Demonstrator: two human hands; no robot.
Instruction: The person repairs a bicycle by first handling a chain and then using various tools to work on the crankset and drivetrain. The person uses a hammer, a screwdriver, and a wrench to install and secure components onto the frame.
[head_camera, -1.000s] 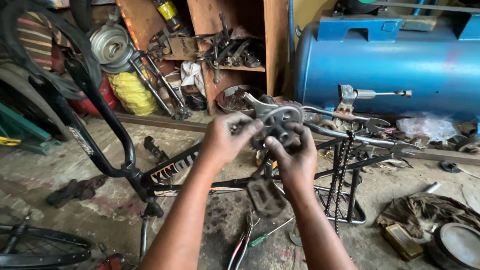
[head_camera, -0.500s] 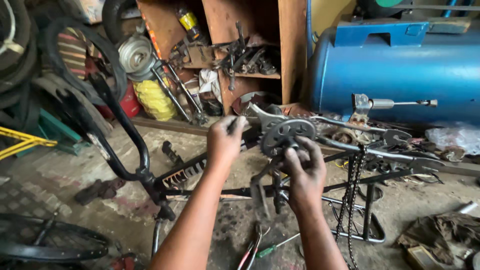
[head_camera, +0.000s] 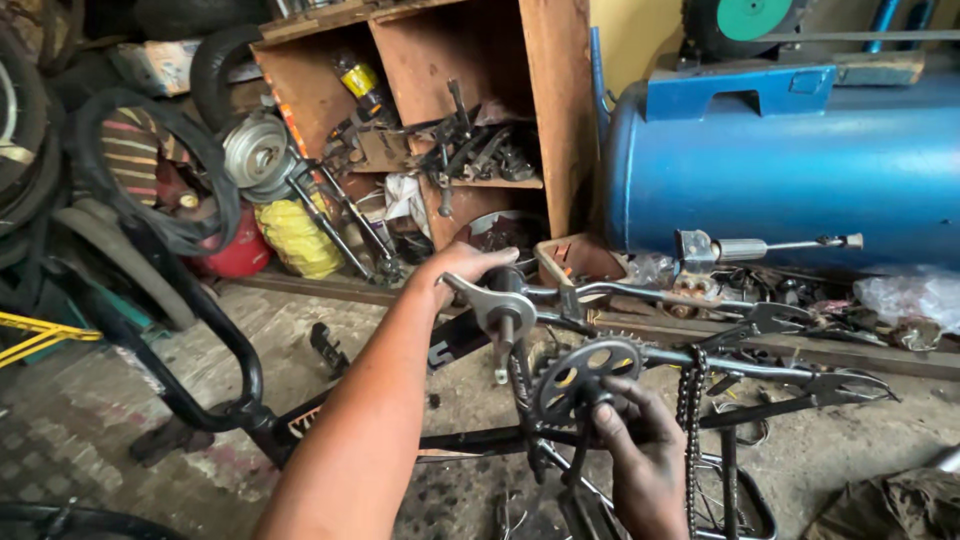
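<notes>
1. While your left hand (head_camera: 462, 266) closes around the top of the upturned bicycle frame (head_camera: 700, 362), the grey crank arm (head_camera: 492, 304) sits just below its fingers.
2. Your right hand (head_camera: 640, 462) grips the lower crank at the chainring (head_camera: 585, 378), fingers curled shut.
3. The chain (head_camera: 690, 420) hangs just right of that hand.
4. A blue tank (head_camera: 800, 160) lies well beyond both hands, with a wooden shelf (head_camera: 540, 100) to its left.

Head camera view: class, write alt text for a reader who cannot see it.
A person's left hand grips a metal wrench on an upturned bicycle frame, while the right hand holds the crank by the chainring. A loose chain hangs nearby; a blue tank stands behind.
</notes>
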